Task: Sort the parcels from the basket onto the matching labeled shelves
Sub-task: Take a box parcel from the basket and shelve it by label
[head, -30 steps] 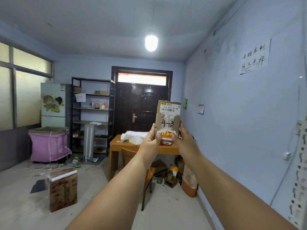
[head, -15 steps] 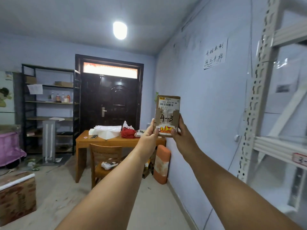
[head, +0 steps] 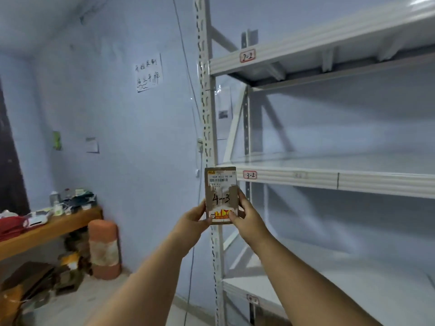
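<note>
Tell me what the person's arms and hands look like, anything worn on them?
Both forearms are bare as far as the frame shows: no sleeves, gloves, watch or bracelet in view. The left hand and the right hand show no rings that can be made out. The nails look short and unpainted, though they are small in the picture.

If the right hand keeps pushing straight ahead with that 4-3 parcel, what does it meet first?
Probably the white shelf upright, which stands directly behind the parcel held by the right hand and left hand. Depth is unclear; slightly further right, it would meet the front edge of the 3-2 shelf.
</note>
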`<state>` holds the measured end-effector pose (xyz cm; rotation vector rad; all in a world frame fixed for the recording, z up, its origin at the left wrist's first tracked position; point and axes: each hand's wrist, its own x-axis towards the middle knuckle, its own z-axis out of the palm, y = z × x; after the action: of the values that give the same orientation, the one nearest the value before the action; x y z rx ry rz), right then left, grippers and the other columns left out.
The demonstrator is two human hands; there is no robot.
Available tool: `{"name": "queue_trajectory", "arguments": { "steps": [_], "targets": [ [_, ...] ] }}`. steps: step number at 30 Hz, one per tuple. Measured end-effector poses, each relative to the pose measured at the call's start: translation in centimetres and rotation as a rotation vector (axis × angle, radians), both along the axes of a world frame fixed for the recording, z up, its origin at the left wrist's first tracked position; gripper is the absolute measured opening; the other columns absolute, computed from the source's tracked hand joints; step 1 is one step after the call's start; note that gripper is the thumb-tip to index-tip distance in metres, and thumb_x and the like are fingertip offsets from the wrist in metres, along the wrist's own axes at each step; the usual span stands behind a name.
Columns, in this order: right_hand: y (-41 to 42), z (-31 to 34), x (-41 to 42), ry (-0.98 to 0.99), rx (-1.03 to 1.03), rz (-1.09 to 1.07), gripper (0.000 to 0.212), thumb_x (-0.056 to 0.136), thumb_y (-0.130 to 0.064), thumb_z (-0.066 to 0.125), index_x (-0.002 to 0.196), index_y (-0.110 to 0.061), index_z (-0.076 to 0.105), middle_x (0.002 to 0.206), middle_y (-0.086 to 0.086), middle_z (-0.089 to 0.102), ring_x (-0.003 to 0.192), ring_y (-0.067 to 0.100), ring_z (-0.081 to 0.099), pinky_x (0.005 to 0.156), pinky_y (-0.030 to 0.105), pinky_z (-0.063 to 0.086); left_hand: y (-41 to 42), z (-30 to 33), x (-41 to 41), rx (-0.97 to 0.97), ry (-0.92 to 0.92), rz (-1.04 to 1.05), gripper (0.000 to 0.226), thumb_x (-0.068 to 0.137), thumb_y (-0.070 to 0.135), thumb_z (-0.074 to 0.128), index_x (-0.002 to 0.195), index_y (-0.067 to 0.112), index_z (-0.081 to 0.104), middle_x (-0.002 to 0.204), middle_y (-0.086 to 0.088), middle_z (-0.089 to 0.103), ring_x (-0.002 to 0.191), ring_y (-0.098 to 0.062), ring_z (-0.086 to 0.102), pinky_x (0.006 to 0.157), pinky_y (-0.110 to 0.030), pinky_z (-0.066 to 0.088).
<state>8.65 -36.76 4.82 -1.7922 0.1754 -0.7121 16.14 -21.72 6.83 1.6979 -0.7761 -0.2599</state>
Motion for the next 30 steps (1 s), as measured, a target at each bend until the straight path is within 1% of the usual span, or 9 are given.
{"name": "queue_trajectory", "arguments": {
  "steps": [3,5,9,13,16,20,23,26,30],
  "targets": [
    [-1.5,-1.2,-5.1,0.036,0.017,-0.122,0.070,0.095,-0.011,0.056,0.148,-0.045,0.025,0.134,-0.014,0.055,0.118,0.005,0.056,0.100,0.026,0.046,-2.5,-1.1,-2.6,0.025,0.009,-0.116,0.047,0.093,0.001,0.055,0.122,0.038,0.058,0.098,0.018,0.067,0.078,0.004,0.057,0.068,-0.012,0.042],
    [-2.8,-1.7,-8.7,0.059,0.030,-0.203,0.072,0.095,-0.009,0.057,0.148,-0.045,0.026,0.132,-0.019,0.054,0.115,0.000,0.056,0.094,0.020,0.046,-4.4,-1.4,-5.2,0.056,-0.018,-0.193,0.045,0.091,-0.005,0.053,0.107,0.036,0.063,0.082,0.014,0.068,0.065,-0.001,0.053,0.058,-0.011,0.039],
    [-5.5,-2.6,-15.0,0.115,0.036,-0.328,0.077,0.093,-0.005,0.059,0.151,-0.040,0.022,0.139,-0.019,0.048,0.120,0.004,0.053,0.099,0.024,0.047,-7.7,-2.2,-10.1,0.096,-0.084,-0.313,0.043,0.088,-0.011,0.053,0.094,0.030,0.064,0.076,0.018,0.070,0.076,-0.003,0.063,0.062,-0.007,0.044],
    [-7.9,-3.3,-20.2,0.149,0.069,-0.398,0.076,0.092,-0.006,0.062,0.151,-0.036,0.026,0.141,-0.017,0.049,0.118,0.003,0.054,0.088,0.017,0.047,-10.6,-2.2,-14.2,0.136,-0.157,-0.450,0.032,0.090,-0.004,0.056,0.109,0.019,0.067,0.090,0.014,0.071,0.080,0.004,0.062,0.065,-0.004,0.045],
    [-10.1,-4.0,-23.7,0.183,0.043,-0.436,0.064,0.093,-0.008,0.062,0.147,-0.032,0.037,0.130,-0.015,0.058,0.107,-0.003,0.058,0.079,0.008,0.045,-13.3,-2.6,-17.0,0.182,-0.210,-0.498,0.035,0.091,-0.002,0.052,0.106,0.026,0.066,0.074,0.022,0.066,0.062,0.015,0.058,0.057,-0.001,0.041],
    [-13.8,-4.9,-28.3,0.250,-0.018,-0.514,0.061,0.093,-0.014,0.062,0.146,-0.034,0.038,0.121,-0.017,0.058,0.108,0.003,0.056,0.073,0.005,0.040,-18.1,-3.6,-21.4,0.203,-0.224,-0.521,0.036,0.092,-0.006,0.050,0.110,0.023,0.061,0.086,0.020,0.062,0.064,0.022,0.056,0.060,0.001,0.040],
    [-17.4,-5.6,-32.2,0.300,-0.067,-0.568,0.064,0.092,-0.018,0.063,0.147,-0.035,0.036,0.124,-0.015,0.059,0.114,0.010,0.058,0.087,0.019,0.045,-22.6,-5.0,-24.3,0.196,-0.164,-0.515,0.033,0.093,-0.007,0.050,0.113,0.016,0.065,0.088,0.009,0.065,0.064,0.014,0.060,0.064,-0.005,0.047],
    [-21.1,-6.3,-36.3,0.339,-0.101,-0.608,0.061,0.089,-0.017,0.068,0.144,-0.030,0.044,0.119,-0.015,0.059,0.101,0.007,0.060,0.083,0.021,0.045,-27.4,-6.6,-27.0,0.197,-0.134,-0.470,0.022,0.091,0.009,0.060,0.105,0.021,0.073,0.087,0.004,0.071,0.077,-0.007,0.062,0.079,-0.027,0.055],
    [-26.0,-8.0,-41.1,0.397,-0.105,-0.642,0.055,0.085,-0.013,0.072,0.135,-0.026,0.054,0.118,-0.012,0.064,0.099,0.006,0.063,0.079,0.018,0.049,-33.2,-9.0,-31.3,0.210,-0.102,-0.414,0.019,0.089,0.017,0.064,0.104,0.021,0.074,0.077,0.009,0.067,0.072,-0.009,0.059,0.066,-0.025,0.047]
  ]
}}
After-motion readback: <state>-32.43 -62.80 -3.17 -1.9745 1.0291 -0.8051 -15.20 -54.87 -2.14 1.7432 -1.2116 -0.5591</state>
